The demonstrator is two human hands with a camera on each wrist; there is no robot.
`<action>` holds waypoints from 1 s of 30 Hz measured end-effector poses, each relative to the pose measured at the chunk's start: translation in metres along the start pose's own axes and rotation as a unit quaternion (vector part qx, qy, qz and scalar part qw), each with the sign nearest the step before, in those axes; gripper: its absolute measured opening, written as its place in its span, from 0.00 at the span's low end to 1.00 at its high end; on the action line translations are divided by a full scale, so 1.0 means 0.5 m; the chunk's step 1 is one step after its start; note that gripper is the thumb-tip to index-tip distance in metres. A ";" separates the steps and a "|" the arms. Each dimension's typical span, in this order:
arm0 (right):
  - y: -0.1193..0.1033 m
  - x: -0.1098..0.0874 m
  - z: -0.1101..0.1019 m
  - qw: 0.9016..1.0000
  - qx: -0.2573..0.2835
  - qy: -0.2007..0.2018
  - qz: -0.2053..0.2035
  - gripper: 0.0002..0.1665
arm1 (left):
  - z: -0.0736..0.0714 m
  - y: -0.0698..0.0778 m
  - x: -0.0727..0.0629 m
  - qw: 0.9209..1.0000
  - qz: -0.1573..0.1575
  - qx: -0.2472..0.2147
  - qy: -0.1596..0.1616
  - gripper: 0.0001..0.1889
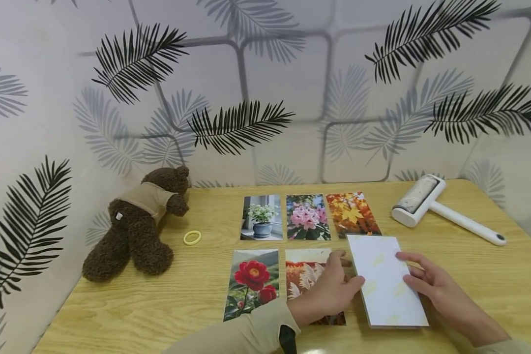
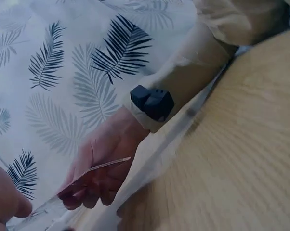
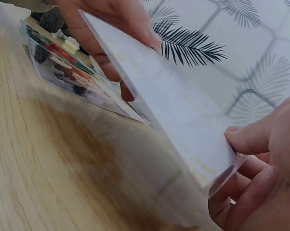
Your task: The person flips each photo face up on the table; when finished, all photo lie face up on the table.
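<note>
Both hands hold a white card with faint yellow marks, tilted above the table. My left hand has its thumb at the card's left edge, fingers behind it. On the right edge, my right hand pinches with thumb and fingers. In the right wrist view, another thin layer shows beneath the white card; how many sheets there are I cannot tell. Partly under the left hand lies a pampas-grass picture card. Beside it is a red-flower picture card.
Behind lie picture cards of a potted plant, pink flowers and autumn leaves. A brown teddy bear and a yellow ring are at left. A white lint roller lies back right.
</note>
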State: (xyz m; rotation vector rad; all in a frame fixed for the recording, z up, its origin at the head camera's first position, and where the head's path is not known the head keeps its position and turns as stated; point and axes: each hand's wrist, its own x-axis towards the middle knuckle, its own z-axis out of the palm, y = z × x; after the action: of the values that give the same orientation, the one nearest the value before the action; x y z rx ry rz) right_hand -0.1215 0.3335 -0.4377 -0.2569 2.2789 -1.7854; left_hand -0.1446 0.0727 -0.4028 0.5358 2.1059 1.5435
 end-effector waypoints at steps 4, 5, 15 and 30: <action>-0.002 0.005 0.010 1.000 -0.003 -0.001 -0.014 0.23 | 0.014 0.004 -0.002 0.988 0.015 -0.155 0.004 0.25; -0.001 0.007 0.013 1.000 -0.010 0.000 -0.024 0.22 | 0.017 0.005 -0.002 0.985 0.025 -0.171 0.006 0.24; 0.003 0.011 0.071 0.944 -0.249 0.131 -0.173 0.14 | 0.006 0.001 0.004 0.969 -0.007 -0.246 -0.012 0.26; -0.026 0.007 0.078 0.989 -0.122 -0.003 -0.082 0.21 | -0.004 0.009 -0.001 0.965 -0.017 -0.254 -0.069 0.28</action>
State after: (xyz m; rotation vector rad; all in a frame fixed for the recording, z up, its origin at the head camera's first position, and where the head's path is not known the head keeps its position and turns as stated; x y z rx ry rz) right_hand -0.1134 0.2933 -0.4340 -0.5061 2.5382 -1.5689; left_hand -0.1453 0.0724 -0.3978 0.4025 1.5227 1.8753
